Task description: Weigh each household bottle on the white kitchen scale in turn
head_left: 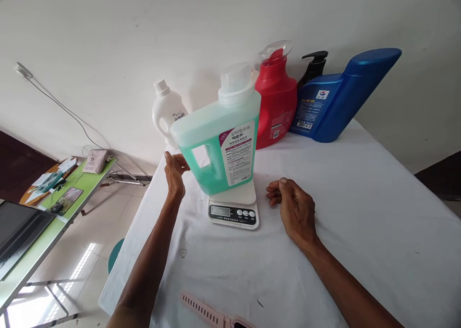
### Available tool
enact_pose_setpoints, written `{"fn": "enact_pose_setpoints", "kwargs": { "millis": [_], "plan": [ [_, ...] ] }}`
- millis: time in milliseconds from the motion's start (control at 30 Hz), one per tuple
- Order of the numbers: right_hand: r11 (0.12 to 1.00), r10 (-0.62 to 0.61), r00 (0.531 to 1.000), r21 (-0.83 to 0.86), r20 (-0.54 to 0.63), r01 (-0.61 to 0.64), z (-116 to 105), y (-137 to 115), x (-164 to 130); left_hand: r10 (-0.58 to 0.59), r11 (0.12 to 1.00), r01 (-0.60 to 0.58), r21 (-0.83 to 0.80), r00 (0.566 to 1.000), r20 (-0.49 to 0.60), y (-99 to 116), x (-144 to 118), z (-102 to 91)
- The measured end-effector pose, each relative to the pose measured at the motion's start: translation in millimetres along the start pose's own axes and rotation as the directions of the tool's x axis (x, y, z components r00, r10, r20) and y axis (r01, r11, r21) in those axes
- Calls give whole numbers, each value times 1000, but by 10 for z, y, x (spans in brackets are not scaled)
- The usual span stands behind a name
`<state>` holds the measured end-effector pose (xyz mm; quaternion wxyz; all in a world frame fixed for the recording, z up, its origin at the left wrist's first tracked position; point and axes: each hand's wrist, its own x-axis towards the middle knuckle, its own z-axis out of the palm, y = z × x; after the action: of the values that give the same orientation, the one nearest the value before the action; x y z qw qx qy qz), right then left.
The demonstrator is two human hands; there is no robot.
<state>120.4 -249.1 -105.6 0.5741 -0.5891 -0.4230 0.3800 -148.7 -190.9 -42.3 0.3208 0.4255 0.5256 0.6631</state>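
A translucent jug of green liquid (216, 160) with a white cap and a printed label stands on a white digital kitchen scale (230, 215). Its left side looks raised or slanted in this wide view. Close beside the jug's lower left edge is my left hand (175, 173), thumb up and fingers apart, the fingertips near the jug; whether they touch it I cannot tell. To the right of the scale, my right hand (296, 207) hovers over or rests on the cloth, fingers loosely bent, holding nothing and apart from the jug. The scale's display shows no readable number.
Behind the jug stand a white bottle (167, 109), a red bottle (277, 102), a black pump bottle (315, 68) and a blue bottle (331, 102) along the wall. A pink watch (205, 311) lies at the white tablecloth's front. A green table (90, 184) is at left.
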Motion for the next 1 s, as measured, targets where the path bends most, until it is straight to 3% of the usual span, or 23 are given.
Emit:
{"fn": "enact_pose_setpoints", "kwargs": {
  "millis": [67, 200, 367, 833, 1000],
  "plan": [
    [1000, -10, 1000, -8, -4, 10, 2, 16, 4, -86, 996, 87, 20, 996, -33, -272, -6, -83],
    [1000, -15, 1000, -23, -7, 14, 7, 40, 13, -75, 991, 75, 114, 997, -3, -548, -71, -181],
    [999, -16, 1000, -30, 3, 16, 7, 63, 14, -55, 978, 45, 203, 998, 44, -492, -92, -175],
    [1000, -14, 1000, -26, 3, 14, 3, 40, 6, -58, 965, 38, 261, 996, 68, -504, -80, -183],
    [999, -15, 1000, -30, 7, 15, -1, 51, 9, -83, 980, 71, 184, 995, 57, -547, -72, -192]
  ]
}}
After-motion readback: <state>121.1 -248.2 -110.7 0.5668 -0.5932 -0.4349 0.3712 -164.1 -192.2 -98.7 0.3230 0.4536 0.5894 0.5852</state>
